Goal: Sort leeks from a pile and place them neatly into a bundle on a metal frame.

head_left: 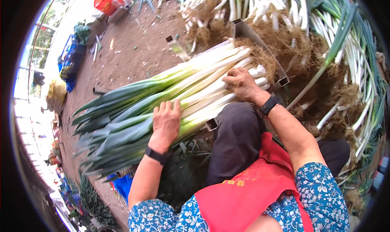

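Leeks [203, 79] lie side by side in a row in front of me, white ends to the right and dark green leaves to the left. They rest across a metal frame [266, 49]. My left hand [166, 120] lies on the middle of the row, where the stalks turn from green to white, with its fingers stretched out. Nearer the root end, my right hand [242, 85] is closed, its bent fingers gripping a white leek stalk. The fingertips are partly hidden, so how many stalks it grips is unclear.
Piles of unsorted leeks with brown roots [296, 37] bank up at the far side and along the right. A single long leek [325, 67] lies slanted over them. An orange-red basket [108, 3] and a blue crate [72, 57] stand on the dirt floor [134, 41].
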A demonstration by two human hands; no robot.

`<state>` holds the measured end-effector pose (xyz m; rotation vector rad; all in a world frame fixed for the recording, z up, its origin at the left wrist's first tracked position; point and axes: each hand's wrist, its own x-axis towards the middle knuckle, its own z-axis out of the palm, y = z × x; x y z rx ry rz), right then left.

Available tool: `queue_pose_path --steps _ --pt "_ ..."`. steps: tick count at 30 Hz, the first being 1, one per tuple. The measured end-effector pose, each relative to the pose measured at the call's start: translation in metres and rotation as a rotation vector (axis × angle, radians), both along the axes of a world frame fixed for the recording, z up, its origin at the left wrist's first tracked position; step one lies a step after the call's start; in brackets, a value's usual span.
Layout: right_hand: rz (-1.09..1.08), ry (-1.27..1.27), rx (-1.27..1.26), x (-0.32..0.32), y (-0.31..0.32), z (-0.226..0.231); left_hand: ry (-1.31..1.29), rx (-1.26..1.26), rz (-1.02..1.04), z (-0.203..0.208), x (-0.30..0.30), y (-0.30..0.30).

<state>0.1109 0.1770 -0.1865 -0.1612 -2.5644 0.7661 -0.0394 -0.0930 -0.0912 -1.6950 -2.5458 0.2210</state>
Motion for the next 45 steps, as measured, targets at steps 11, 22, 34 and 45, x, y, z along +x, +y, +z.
queue_pose_path --steps 11,22,34,45 --pt "-0.028 0.073 0.172 -0.012 -0.011 -0.018 -0.018 0.083 -0.002 -0.019 -0.012 -0.007" --pt "-0.576 0.500 0.093 0.133 0.027 0.069 -0.017 0.074 -0.019 -0.027 -0.011 -0.001" --pt "-1.013 0.510 -1.209 0.208 0.134 -0.029 0.002 -0.156 -0.008 -0.009 -0.010 0.004" --pt "-0.968 0.787 -0.652 0.399 0.173 0.150 -0.027 -0.013 -0.035 -0.012 -0.010 0.000"
